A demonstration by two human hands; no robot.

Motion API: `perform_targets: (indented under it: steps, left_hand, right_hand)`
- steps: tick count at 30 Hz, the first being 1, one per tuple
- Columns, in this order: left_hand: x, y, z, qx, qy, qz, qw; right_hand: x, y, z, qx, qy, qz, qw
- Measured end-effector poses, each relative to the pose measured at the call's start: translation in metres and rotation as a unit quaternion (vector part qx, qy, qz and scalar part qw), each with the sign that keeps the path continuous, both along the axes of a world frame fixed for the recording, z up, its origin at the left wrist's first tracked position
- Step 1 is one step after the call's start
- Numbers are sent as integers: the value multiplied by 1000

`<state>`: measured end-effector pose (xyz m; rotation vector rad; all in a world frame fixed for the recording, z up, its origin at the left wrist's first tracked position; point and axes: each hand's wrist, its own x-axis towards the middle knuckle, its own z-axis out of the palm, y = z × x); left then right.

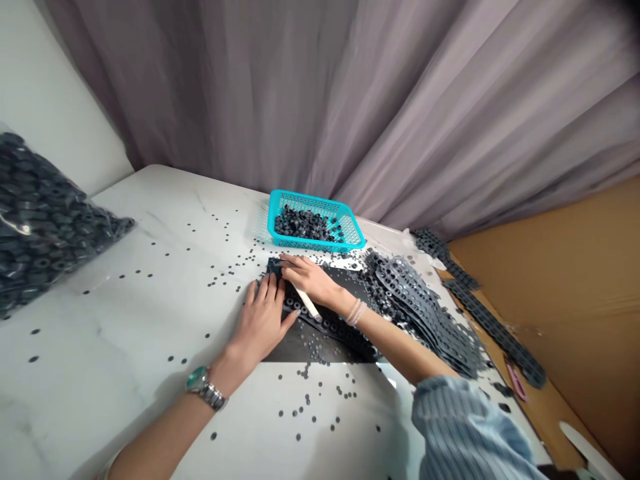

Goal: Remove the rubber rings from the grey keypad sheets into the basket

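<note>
My left hand (pixel 263 320) lies flat with fingers stretched out, pressing the near edge of a black perforated rubber strip (pixel 330 327) on the white table (pixel 100 360). My right hand (pixel 310 277) is closed round a thin white stick (pixel 307 303) and rests on the strip's far end, fingertips pointing left. A dark mat (pixel 300 343) lies under the strip. A watch sits on my left wrist, bracelets on my right.
A turquoise basket (pixel 315 223) of black rubber rings stands behind my hands. A pile of punched strips (pixel 425 303) lies to the right, more over a cardboard box (pixel 565 280). A clear bag of rings (pixel 35 227) sits far left. Small black discs litter the table.
</note>
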<state>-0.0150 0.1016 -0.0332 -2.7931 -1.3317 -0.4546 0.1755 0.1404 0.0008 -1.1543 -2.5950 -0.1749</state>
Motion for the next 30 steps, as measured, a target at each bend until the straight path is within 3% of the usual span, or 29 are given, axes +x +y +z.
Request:
perform_targets:
  steps: [3,6,11,15,18,21,26,30]
  left_hand:
    - [0,0,2,-4,2,-4,1000]
    - [-1,1,4,-3,11,-6,1000]
    - [-6,7,4,12,15,-11,1000]
    - [-14,16,4,42,23,1,999]
    - [-20,26,4,63,30,11,997]
    - [-25,38,8,92,62,25,994]
    - [-33,39,30,132,69,58,987]
    - [-13,6,60,143,65,31,987]
  right_hand:
    - [4,5,0,21,62,-81,995]
    - [12,0,-1,17,111,-101,989]
    - [41,-38,10,10,202,-200,959]
    - [77,-99,30,42,278,-319,905]
    - [99,-150,38,50,356,-409,838]
    - [108,-189,33,19,467,-435,769]
    - [94,-214,8,-77,605,-392,689]
    - [68,-214,-7,-108,608,-411,671]
